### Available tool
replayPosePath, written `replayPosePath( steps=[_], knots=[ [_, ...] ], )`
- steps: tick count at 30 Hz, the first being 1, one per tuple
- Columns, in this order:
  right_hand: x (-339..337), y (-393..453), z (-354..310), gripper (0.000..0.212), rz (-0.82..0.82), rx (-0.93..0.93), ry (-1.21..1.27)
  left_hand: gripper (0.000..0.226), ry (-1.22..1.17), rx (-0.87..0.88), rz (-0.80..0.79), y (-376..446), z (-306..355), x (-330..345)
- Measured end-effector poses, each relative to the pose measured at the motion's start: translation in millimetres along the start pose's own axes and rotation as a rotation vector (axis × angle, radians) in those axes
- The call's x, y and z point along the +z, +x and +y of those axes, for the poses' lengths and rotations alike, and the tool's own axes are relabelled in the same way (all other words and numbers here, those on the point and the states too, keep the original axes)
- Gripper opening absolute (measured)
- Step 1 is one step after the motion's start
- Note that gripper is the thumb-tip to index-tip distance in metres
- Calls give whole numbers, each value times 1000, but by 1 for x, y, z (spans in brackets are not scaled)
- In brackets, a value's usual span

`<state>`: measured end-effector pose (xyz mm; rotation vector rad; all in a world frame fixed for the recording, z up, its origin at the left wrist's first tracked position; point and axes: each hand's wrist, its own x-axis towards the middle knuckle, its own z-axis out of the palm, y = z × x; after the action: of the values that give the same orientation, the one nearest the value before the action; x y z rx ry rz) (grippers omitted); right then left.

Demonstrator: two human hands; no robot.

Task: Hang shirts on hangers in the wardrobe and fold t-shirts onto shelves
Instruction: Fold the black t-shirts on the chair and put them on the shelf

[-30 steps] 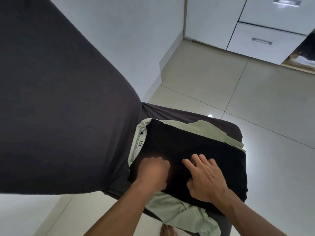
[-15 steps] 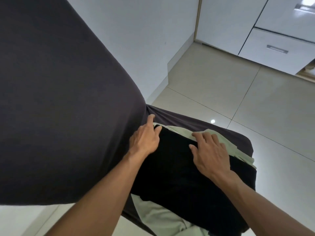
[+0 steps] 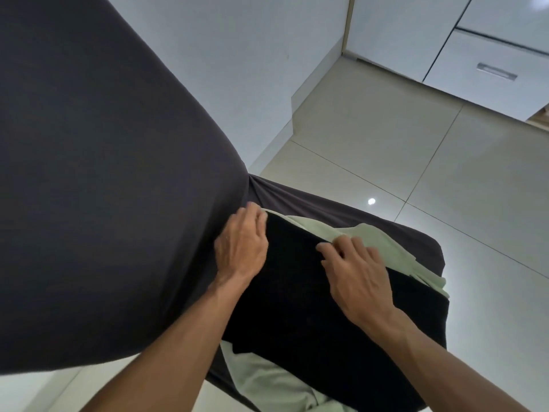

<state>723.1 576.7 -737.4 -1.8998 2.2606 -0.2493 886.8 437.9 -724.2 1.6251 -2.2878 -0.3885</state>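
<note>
A black t-shirt [image 3: 297,310] lies flat on a chair seat, on top of a pale green shirt [image 3: 389,248] that sticks out at the far side and at the near edge. My left hand [image 3: 242,245] is at the black t-shirt's far left corner, beside the chair back, with its fingers curled on the corner. My right hand [image 3: 356,272] is on the far edge of the black t-shirt, fingertips curled over that edge where it meets the green shirt. Both forearms reach over the garment.
The chair has a dark grey fabric cover; its tall back [image 3: 104,173] fills the left side and its seat [image 3: 341,208] shows past the clothes. White drawers [image 3: 490,75] stand at the far right on a glossy tiled floor [image 3: 445,179]. A white wall [image 3: 252,55] runs behind.
Both hands slid from the near part of the black t-shirt to its far edge. Their fingers have curled onto that edge since half a second ago.
</note>
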Motion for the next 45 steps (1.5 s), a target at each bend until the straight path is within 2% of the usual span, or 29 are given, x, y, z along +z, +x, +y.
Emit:
replayPosePath(
  steps=[2,4,7,15,18,21,23,25,28,32,34,36,38,39,42,45],
  knots=[
    [11,-7,-11,43,-82,-90,-64,18,113,307,-84,-21,-8,12],
    [20,-11,-17,51,-154,-77,-127,36,236,405,-249,-34,-14,27],
    [22,-12,-22,54,-171,-21,-155,55,296,273,-349,-40,-10,34],
    [25,-40,-27,61,-191,-21,-152,81,324,57,-495,-43,17,26],
    [20,-42,-34,59,-148,-21,-97,70,277,68,-388,-58,19,21],
    [11,-52,-45,48,-85,-140,26,39,221,171,-226,-83,8,17],
    [8,-68,-51,44,-102,-260,75,20,199,213,-200,-102,-4,12],
    [11,-86,-54,45,-162,-335,71,15,177,218,-191,-119,-17,4],
    [18,-99,-60,39,-189,-343,53,21,174,239,-180,-134,-36,-6],
    [12,-93,-76,45,-269,-150,159,26,78,261,-217,-139,-53,-24],
    [6,-87,-79,31,-342,-76,249,34,-35,277,-312,-142,-60,-33],
    [-3,-82,-80,19,-374,26,447,49,-121,316,-457,-145,-63,-42],
    [-13,-76,-78,19,-378,151,625,65,-116,361,-536,-148,-63,-46],
    [-17,-73,-76,20,-377,188,676,66,-95,384,-529,-149,-63,-46],
    [-25,-64,-69,17,-384,278,794,38,-99,375,-453,-142,-60,-40],
    [-32,-56,-62,9,-395,404,936,14,-264,117,-435,-123,-51,-45]
  ],
)
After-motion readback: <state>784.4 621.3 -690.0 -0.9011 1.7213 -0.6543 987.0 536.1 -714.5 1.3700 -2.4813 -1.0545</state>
